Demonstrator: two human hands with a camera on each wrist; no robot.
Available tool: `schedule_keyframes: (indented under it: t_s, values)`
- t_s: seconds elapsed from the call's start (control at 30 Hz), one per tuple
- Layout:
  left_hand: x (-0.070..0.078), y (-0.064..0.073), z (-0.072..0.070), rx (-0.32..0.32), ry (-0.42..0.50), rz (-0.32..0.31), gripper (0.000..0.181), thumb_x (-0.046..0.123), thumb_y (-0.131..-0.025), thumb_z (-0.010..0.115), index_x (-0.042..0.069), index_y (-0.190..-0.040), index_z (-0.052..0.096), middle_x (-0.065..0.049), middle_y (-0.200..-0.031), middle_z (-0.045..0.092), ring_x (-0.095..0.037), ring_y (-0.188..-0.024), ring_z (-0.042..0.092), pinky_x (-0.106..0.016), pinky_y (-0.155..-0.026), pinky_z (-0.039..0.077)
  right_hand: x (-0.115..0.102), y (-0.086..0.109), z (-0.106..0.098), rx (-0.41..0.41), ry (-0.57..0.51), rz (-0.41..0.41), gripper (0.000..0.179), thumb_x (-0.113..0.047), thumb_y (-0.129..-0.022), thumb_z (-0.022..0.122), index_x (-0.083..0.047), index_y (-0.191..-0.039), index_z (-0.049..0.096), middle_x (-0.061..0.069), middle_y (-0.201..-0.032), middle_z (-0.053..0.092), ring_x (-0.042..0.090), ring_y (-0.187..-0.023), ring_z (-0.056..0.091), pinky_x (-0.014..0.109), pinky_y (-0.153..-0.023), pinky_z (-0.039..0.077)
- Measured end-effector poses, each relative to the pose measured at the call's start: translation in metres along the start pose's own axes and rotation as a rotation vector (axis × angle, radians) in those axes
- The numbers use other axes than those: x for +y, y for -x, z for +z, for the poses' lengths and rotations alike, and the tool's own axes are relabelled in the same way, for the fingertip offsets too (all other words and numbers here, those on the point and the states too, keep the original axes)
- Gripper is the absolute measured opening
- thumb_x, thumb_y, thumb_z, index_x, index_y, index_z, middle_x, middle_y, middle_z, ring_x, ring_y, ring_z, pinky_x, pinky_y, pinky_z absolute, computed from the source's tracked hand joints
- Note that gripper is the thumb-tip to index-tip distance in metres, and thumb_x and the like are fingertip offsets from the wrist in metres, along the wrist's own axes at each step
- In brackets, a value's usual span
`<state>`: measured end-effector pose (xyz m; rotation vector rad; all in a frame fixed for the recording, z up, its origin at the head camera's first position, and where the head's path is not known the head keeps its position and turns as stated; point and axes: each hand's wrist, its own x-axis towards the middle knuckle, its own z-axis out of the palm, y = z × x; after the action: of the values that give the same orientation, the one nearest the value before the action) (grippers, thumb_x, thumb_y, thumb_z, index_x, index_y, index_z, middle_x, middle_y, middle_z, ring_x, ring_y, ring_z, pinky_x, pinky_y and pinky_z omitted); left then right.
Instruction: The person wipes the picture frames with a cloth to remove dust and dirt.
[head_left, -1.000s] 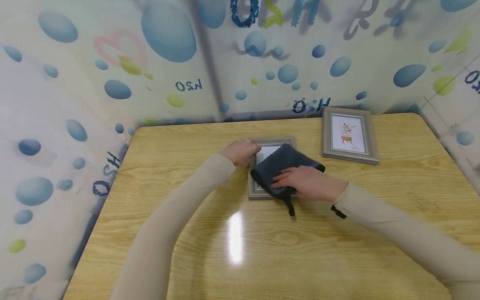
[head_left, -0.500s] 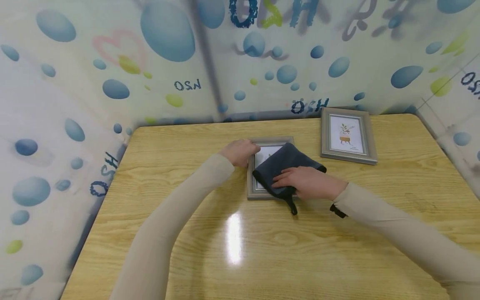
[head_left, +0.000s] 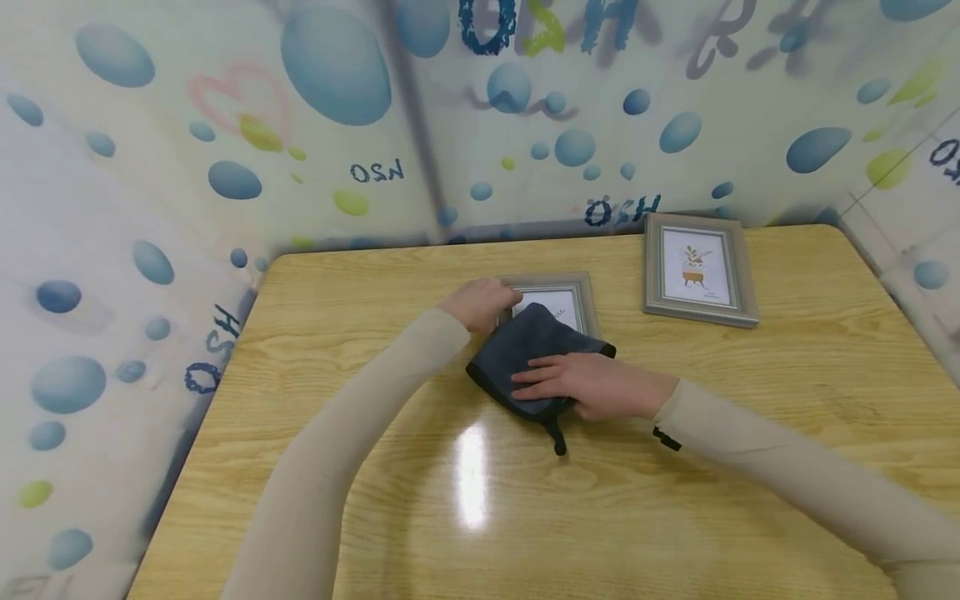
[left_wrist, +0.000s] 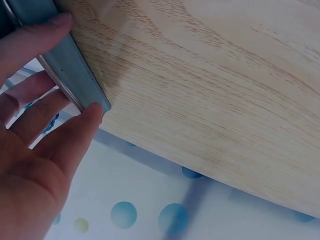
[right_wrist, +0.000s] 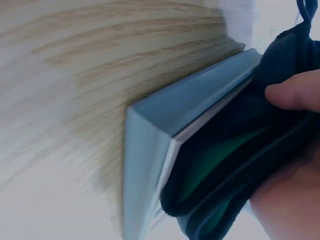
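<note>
While the left hand (head_left: 477, 305) grips the nearer picture frame (head_left: 558, 302) by its left side, apparently steadying it on the table (head_left: 405, 483), the right hand (head_left: 588, 383), fingers extended, presses a dark cloth (head_left: 521, 346) across it.

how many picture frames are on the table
2. One frame is partly covered by the cloth; the other frame lies uncovered, farther right and farther back. No others show.
</note>
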<state>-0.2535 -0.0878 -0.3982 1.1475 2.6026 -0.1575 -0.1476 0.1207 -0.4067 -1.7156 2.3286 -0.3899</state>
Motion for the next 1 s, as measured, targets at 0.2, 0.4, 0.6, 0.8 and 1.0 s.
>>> schedule_keyframes:
  t_s: [0.2, 0.4, 0.6, 0.8, 1.0]
  values:
    - [0.000, -0.001, 0.000, 0.024, -0.012, 0.009, 0.034, -0.005, -0.080, 0.070, 0.005, -0.113, 0.065, -0.010, -0.106, 0.066, -0.027, -0.099, 0.062, -0.039, -0.085, 0.050, 0.004, 0.029, -0.010, -0.010, -0.117, 0.099, 0.074, 0.023, -0.074, 0.046, -0.014, -0.137, 0.056, 0.007, -0.144, 0.047, 0.032, -0.133, 0.040, 0.049, -0.103, 0.038]
    - [-0.001, 0.000, 0.001, 0.051, 0.002, 0.018, 0.035, -0.006, -0.078, 0.072, 0.003, -0.111, 0.065, -0.012, -0.106, 0.066, -0.028, -0.099, 0.062, -0.041, -0.085, 0.051, 0.009, 0.048, -0.020, -0.056, -0.122, 0.174, 0.076, 0.026, -0.070, 0.040, -0.013, -0.132, 0.060, 0.008, -0.139, 0.052, 0.033, -0.131, 0.043, 0.050, -0.098, 0.042]
    - [-0.001, 0.000, -0.001, 0.022, -0.020, 0.000, 0.036, -0.002, -0.078, 0.074, 0.004, -0.112, 0.065, -0.012, -0.106, 0.066, -0.028, -0.099, 0.062, -0.041, -0.084, 0.051, 0.007, 0.035, -0.016, -0.063, -0.101, 0.132, 0.073, 0.023, -0.071, 0.046, -0.011, -0.134, 0.058, 0.009, -0.141, 0.050, 0.034, -0.131, 0.042, 0.050, -0.102, 0.038]
    - [0.000, -0.001, -0.002, -0.016, -0.049, -0.012, 0.040, 0.003, -0.080, 0.075, 0.007, -0.118, 0.064, -0.009, -0.106, 0.066, -0.025, -0.098, 0.062, -0.039, -0.084, 0.052, 0.001, 0.009, -0.003, -0.018, -0.073, 0.042, 0.073, 0.020, -0.074, 0.049, -0.012, -0.139, 0.054, 0.008, -0.146, 0.045, 0.031, -0.134, 0.038, 0.046, -0.105, 0.036]
    - [0.002, -0.001, -0.004, -0.018, -0.049, -0.014, 0.036, 0.002, -0.081, 0.075, 0.007, -0.116, 0.065, -0.008, -0.106, 0.066, -0.024, -0.097, 0.062, -0.038, -0.084, 0.052, -0.003, -0.005, 0.000, 0.004, -0.072, 0.029, 0.071, 0.019, -0.077, 0.050, -0.014, -0.139, 0.053, 0.007, -0.146, 0.044, 0.031, -0.134, 0.038, 0.045, -0.106, 0.035]
